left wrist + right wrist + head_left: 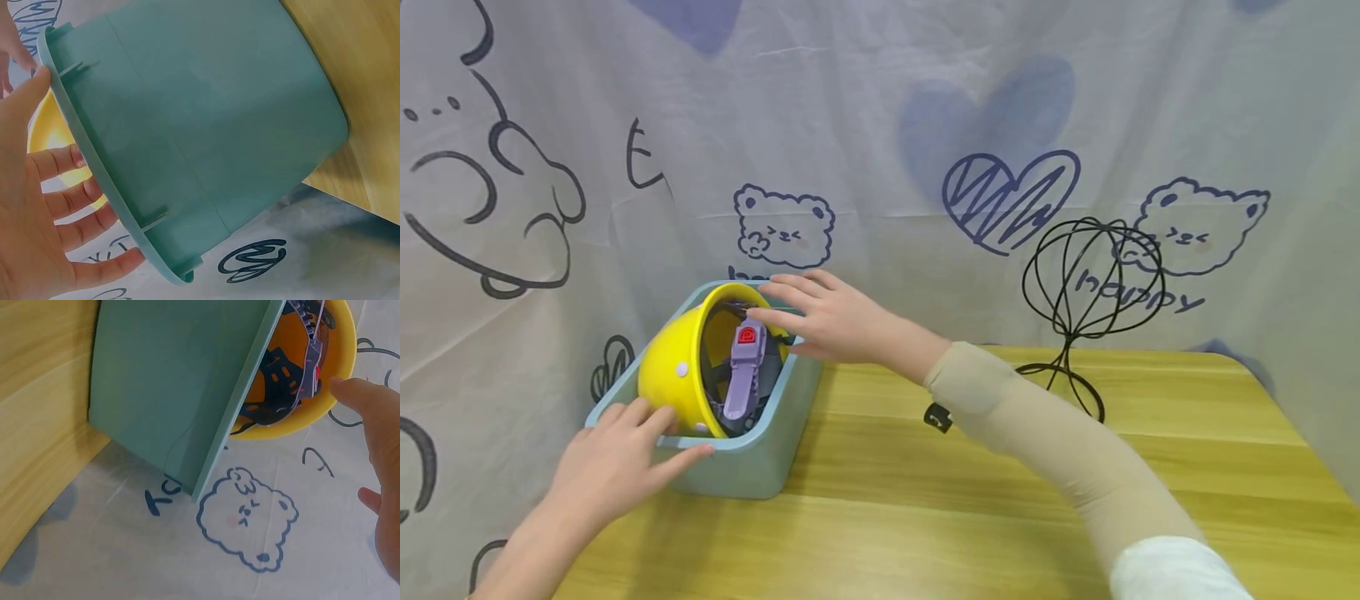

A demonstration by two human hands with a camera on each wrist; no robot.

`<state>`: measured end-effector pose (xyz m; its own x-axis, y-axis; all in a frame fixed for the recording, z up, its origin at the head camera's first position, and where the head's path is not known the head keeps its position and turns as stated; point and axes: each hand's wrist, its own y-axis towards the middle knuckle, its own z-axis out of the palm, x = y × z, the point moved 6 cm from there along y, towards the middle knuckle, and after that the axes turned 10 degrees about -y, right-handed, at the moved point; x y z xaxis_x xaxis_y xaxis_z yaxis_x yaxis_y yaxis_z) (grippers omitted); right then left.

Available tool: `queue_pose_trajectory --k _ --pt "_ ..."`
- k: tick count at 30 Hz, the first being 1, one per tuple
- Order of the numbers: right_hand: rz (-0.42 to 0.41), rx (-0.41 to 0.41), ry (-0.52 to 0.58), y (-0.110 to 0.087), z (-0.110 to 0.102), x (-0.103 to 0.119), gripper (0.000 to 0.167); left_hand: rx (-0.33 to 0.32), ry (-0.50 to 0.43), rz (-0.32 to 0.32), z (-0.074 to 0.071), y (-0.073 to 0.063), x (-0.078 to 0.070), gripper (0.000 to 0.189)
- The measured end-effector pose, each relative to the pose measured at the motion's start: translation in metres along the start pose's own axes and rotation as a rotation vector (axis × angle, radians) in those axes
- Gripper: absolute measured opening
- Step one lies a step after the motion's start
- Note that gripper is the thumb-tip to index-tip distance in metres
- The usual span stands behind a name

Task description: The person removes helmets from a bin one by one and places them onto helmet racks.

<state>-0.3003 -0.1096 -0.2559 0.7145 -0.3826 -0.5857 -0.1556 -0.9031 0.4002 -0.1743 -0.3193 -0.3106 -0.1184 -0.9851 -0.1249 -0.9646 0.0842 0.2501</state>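
A yellow hard hat sits tilted on its side in a light blue-green plastic bin, its hollow facing right. Inside the hat are dark straps and a purple strap-like piece with a red part on it. My left hand is at the bin's near rim, fingers spread; the left wrist view shows its fingertips touching the rim. Over the bin's far right side hovers my right hand, fingers extended beside the hat's opening. In the right wrist view its thumb is near the hat's brim.
A black wire whisk-shaped frame stands at the right rear of the wooden table. Behind the table hangs a pale printed cloth. A small black clip shows beside the right forearm.
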Motion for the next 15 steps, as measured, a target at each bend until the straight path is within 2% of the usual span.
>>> queue_pose_trajectory --k 8,15 --pt "-0.02 0.057 0.057 0.025 0.012 0.011 0.074 -0.049 0.012 -0.007 0.002 -0.003 -0.001 0.057" --pt "-0.062 0.021 0.125 0.042 0.019 0.02 0.078 -0.052 0.012 -0.03 0.004 -0.004 -0.001 0.061"
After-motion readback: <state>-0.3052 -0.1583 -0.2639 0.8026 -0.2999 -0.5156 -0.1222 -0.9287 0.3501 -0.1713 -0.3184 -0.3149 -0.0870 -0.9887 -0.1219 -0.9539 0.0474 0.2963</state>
